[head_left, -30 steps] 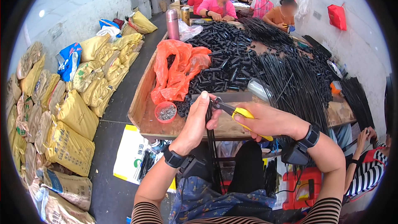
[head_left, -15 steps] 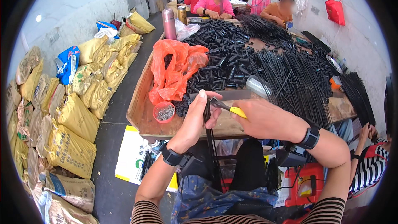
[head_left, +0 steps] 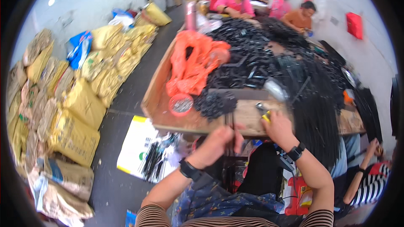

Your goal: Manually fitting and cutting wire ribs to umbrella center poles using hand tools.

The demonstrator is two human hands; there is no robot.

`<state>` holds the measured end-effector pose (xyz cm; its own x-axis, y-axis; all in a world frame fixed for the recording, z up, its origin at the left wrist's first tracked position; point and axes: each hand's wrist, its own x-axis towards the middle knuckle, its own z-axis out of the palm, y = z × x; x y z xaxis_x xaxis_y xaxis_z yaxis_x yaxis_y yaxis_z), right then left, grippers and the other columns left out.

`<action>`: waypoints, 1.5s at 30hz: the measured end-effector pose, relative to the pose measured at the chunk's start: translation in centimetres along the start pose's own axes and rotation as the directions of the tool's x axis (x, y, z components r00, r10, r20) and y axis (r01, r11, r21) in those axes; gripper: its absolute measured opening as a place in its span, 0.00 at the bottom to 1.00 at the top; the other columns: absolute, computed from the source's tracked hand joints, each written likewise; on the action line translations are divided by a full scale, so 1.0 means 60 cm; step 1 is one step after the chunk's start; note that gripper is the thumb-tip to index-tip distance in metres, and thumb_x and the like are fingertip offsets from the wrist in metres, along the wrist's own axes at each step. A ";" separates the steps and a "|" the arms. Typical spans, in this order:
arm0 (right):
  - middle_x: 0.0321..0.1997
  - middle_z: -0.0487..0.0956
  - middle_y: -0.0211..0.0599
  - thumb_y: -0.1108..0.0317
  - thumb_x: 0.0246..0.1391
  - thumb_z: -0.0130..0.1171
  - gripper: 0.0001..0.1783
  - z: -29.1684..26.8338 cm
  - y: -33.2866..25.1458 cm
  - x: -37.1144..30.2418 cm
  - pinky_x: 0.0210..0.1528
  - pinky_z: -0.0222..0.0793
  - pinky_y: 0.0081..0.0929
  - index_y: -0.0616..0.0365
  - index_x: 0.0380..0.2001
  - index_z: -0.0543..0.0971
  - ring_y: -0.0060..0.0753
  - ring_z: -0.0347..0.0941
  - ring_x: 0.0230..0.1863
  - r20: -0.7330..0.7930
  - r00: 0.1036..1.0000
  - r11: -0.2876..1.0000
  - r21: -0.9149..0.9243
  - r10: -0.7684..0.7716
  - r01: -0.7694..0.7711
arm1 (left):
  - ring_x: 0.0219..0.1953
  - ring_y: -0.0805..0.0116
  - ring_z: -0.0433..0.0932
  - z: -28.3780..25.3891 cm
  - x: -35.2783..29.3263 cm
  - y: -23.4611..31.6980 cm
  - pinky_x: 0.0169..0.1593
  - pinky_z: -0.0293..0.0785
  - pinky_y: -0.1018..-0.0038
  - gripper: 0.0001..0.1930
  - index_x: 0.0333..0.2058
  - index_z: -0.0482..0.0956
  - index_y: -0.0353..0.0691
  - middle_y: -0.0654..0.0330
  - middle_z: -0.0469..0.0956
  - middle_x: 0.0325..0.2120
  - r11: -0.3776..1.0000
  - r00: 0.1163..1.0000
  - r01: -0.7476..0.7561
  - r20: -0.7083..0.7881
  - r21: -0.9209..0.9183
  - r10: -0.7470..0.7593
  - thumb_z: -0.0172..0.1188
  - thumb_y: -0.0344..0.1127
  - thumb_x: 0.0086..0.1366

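Observation:
Several thin black rods point(head_left: 229, 131), standing roughly upright, are gripped in my left hand point(head_left: 219, 143) at the table's front edge. Motion blurs this hand and the rods, whose lower ends drop toward my lap. To the right, my right hand point(head_left: 278, 128) is closed around yellow-handled pliers point(head_left: 266, 117), their dark metal head over the bare wooden tabletop. The pliers and the rods are apart. Beyond my left hand lies a heap of small black parts point(head_left: 212, 106), beside a red bowl point(head_left: 171, 108) of small metal pieces.
Black tubular parts point(head_left: 240, 46) and long black rods point(head_left: 315, 122) cover much of the table point(head_left: 160, 120). An orange plastic bag point(head_left: 185, 77) lies at the left. Yellow sacks point(head_left: 78, 130) line the left wall. Several people sit beyond the table; a striped-sleeved person point(head_left: 370, 180) works at right.
The pliers have come away from the rods, and my right hand has moved down and to the right. My left hand has lowered with the rods. The whole view has shifted.

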<state>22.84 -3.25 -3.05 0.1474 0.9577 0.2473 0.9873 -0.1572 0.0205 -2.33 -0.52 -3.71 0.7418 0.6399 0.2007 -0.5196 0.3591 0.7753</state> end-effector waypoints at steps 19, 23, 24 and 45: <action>0.39 0.71 0.51 0.59 0.62 0.48 0.22 0.021 -0.014 -0.003 0.46 0.65 0.38 0.66 0.51 0.71 0.50 0.68 0.43 -0.038 0.992 0.972 -0.203 -0.124 0.114 | 0.20 0.79 0.66 -0.317 -0.417 0.130 0.26 0.64 0.79 0.13 0.41 0.67 0.35 0.66 0.65 0.19 0.671 0.241 0.431 -0.794 0.603 0.558 0.46 0.40 0.71; 0.41 0.72 0.53 0.60 0.61 0.49 0.21 -0.005 0.003 -0.007 0.47 0.65 0.41 0.66 0.50 0.72 0.52 0.68 0.44 -0.077 0.990 0.971 -0.217 -0.120 0.101 | 0.41 0.38 0.74 -0.506 -0.437 -0.011 0.42 0.69 0.56 0.18 0.44 0.71 0.30 0.36 0.76 0.34 0.349 0.293 0.808 -0.837 0.475 0.462 0.53 0.41 0.65; 0.42 0.72 0.55 0.60 0.61 0.49 0.21 -0.016 0.005 -0.009 0.47 0.65 0.43 0.66 0.49 0.73 0.53 0.68 0.44 -0.086 0.991 0.978 -0.194 -0.100 0.082 | 0.42 0.37 0.73 -0.535 -0.431 -0.038 0.46 0.70 0.56 0.19 0.47 0.71 0.30 0.36 0.76 0.36 0.264 0.334 0.836 -0.828 0.481 0.451 0.53 0.41 0.64; 0.26 0.80 0.46 0.60 0.42 0.59 0.14 -0.034 0.131 0.017 0.33 0.76 0.35 0.61 0.26 0.79 0.42 0.80 0.31 0.064 0.965 0.898 -0.385 0.256 -0.213 | 0.32 0.73 0.75 -0.329 -0.373 -0.019 0.35 0.71 0.78 0.16 0.45 0.75 0.29 0.58 0.78 0.33 0.482 0.619 0.604 -0.754 0.635 0.218 0.60 0.32 0.60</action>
<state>30.63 -4.00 -0.68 0.3986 0.8989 0.1822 0.8328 -0.4379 0.3385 -26.70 -1.84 -20.92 0.0265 0.9870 -0.1584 0.4665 0.1280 0.8752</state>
